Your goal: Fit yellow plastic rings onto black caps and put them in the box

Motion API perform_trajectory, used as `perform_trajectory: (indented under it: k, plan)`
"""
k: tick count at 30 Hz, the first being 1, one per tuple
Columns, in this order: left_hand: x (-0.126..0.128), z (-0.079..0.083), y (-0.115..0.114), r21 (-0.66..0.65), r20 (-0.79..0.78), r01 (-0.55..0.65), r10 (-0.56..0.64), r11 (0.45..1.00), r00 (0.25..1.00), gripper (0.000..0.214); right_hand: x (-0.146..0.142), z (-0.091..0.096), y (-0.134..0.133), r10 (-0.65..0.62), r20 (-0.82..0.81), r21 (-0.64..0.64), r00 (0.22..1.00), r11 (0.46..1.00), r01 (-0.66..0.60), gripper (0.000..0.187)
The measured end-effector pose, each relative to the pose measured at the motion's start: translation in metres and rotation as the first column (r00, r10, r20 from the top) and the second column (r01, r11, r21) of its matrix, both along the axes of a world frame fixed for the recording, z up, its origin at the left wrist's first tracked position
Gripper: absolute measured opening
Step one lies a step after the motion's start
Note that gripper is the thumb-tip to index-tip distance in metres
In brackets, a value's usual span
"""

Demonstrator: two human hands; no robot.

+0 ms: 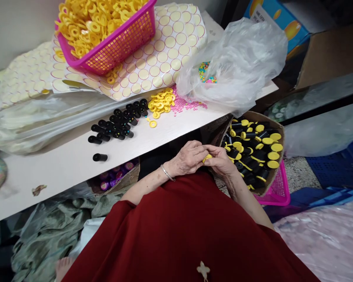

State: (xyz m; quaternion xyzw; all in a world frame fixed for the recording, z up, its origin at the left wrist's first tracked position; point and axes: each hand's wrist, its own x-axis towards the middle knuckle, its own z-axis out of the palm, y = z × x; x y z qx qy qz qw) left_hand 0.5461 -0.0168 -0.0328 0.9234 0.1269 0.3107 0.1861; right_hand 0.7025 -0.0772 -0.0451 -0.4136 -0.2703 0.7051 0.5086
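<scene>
My left hand [188,157] and my right hand [222,159] meet in front of my lap, fingers closed. Between them shows a small yellow cap [206,158], pressed by my right thumb. Whatever my left fingers wrap round is hidden. On the white table, several small black tubes [117,124] stand in a cluster, some with coloured beads at their tops. One black tube [100,157] lies apart, nearer the edge. Beside the cluster is a pile of yellow ring-shaped pieces [161,102], with pink beads [184,103] spread next to it.
Right of my hands, a cardboard box [279,121] holds many yellow-capped black tubes, over a pink basket [284,188]. Another pink basket [120,51] of yellow pieces rests on sticker sheets [176,39]. A plastic bag [241,58] contains coloured beads. Purple items [116,176] sit under the table.
</scene>
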Motion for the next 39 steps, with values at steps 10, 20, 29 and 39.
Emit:
perform_trajectory:
  k: [10, 20, 29, 39]
  plan:
    - [0.002, 0.000, -0.001, -0.057, -0.056, 0.027, -0.030, 0.998, 0.998, 0.020, -0.001, -0.006, -0.005, -0.027, -0.004, 0.004, 1.000, 1.000, 0.027, 0.047]
    - [0.010, -0.012, -0.003, -0.068, -0.097, -0.068, 0.061, 0.995, 0.993, 0.029, -0.005, -0.014, -0.004, -0.088, 0.023, 0.025, 0.996, 0.996, 0.088, 0.040]
    - [0.004, -0.025, 0.005, -0.105, -0.085, -0.033, 0.025, 0.994, 0.996, 0.036, 0.004, -0.018, 0.005, 0.033, 0.130, 0.017, 0.991, 0.999, -0.036, 0.052]
    - [-0.098, -0.026, 0.073, -0.098, 0.164, -0.966, 0.961, 0.240, 0.222, 0.028, 0.104, -0.043, 0.024, -0.095, 0.988, 0.096, -0.118, 0.995, 0.009, 0.056]
